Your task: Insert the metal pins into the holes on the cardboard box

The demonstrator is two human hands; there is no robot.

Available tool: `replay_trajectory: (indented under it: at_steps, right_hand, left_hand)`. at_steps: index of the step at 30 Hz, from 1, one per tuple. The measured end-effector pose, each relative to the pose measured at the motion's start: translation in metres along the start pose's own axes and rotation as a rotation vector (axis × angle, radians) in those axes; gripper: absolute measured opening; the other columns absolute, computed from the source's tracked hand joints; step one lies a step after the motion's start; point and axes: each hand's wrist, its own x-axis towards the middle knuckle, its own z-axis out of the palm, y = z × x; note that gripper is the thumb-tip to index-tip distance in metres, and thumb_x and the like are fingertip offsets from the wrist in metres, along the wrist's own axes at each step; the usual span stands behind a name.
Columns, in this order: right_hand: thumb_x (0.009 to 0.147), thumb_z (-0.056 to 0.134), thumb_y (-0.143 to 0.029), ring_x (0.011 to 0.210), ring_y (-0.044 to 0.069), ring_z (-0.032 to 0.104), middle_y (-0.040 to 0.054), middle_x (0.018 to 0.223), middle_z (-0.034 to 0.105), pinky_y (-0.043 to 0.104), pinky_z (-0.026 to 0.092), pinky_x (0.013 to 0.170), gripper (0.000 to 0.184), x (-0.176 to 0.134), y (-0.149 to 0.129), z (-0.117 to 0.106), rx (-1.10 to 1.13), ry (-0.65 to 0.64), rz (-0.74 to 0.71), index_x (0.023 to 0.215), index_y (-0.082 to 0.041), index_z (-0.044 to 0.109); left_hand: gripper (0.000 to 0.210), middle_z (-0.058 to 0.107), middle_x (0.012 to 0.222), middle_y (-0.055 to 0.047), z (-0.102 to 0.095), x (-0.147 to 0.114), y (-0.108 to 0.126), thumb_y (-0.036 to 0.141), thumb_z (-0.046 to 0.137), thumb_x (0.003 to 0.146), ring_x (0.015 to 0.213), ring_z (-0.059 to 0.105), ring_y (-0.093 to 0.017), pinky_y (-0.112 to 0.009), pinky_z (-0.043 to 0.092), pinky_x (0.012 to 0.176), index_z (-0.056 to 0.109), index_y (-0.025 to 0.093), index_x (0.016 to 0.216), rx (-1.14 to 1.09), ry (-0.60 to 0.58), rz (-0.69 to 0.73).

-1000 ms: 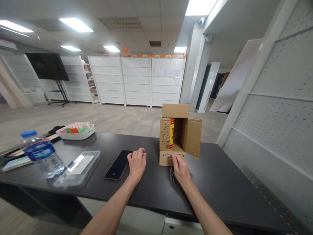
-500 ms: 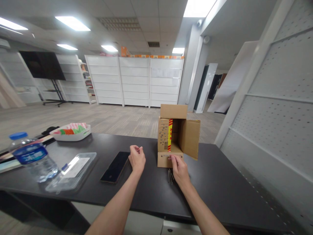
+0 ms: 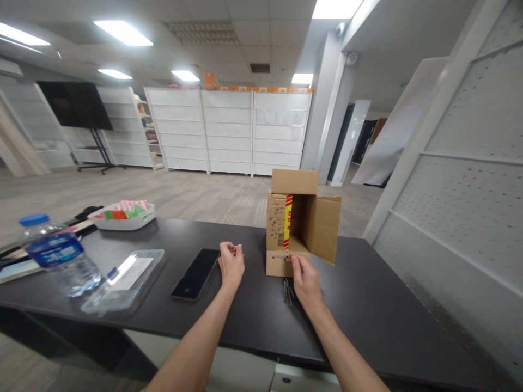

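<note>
An open cardboard box (image 3: 279, 263) with red-and-yellow tape stands on the black table, its opening towards me. Small dark round marks dot its left side and its lower front flap. My right hand (image 3: 305, 277) is closed in a pinch, fingertips at that lower flap; whatever it grips is too small to make out. Several thin metal nails (image 3: 288, 291) lie on the table just left of my right hand. My left hand (image 3: 231, 263) is closed above the table, next to the black phone (image 3: 196, 274); its contents, if any, are hidden by the fingers.
Left of the phone lies a clear plastic case (image 3: 127, 280) with a white label. A water bottle (image 3: 61, 256) with a blue cap stands beyond it. A white basket (image 3: 134, 222) with colourful packets sits at the far edge. A perforated panel (image 3: 461, 179) rises on the right.
The view has shifted slightly, so everything sits a little differently in frame. My right hand stays pinched at the box's lower flap; my left hand remains closed beside the phone.
</note>
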Motion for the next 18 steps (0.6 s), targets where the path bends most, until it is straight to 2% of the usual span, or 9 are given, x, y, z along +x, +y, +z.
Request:
replay_trajectory:
  at_steps: [8,18]
  right_hand:
    - [0.095,0.039,-0.037,0.09,0.021,0.062,0.0096,0.095,0.067,0.036,0.047,0.083,0.031,0.001,0.0,0.0,0.0,-0.003,-0.004,0.097,-0.017,0.064]
    - [0.095,0.038,-0.037,0.089,0.022,0.062,0.0095,0.093,0.068,0.036,0.047,0.083,0.032,0.001,-0.002,0.0,0.004,0.001,-0.012,0.097,-0.018,0.064]
  left_hand:
    - [0.025,0.061,0.083,0.0,0.003,0.004,-0.009,0.029,0.058,0.078,0.071,0.068,-0.014,-0.028,0.051,0.07,0.038,0.021,0.09,-0.297,-0.023,-0.003]
    - [0.024,0.062,0.086,-0.002,0.005,0.007,-0.017,0.024,0.06,0.077,0.079,0.067,-0.014,-0.032,0.052,0.078,0.04,0.021,0.09,-0.337,-0.018,0.033]
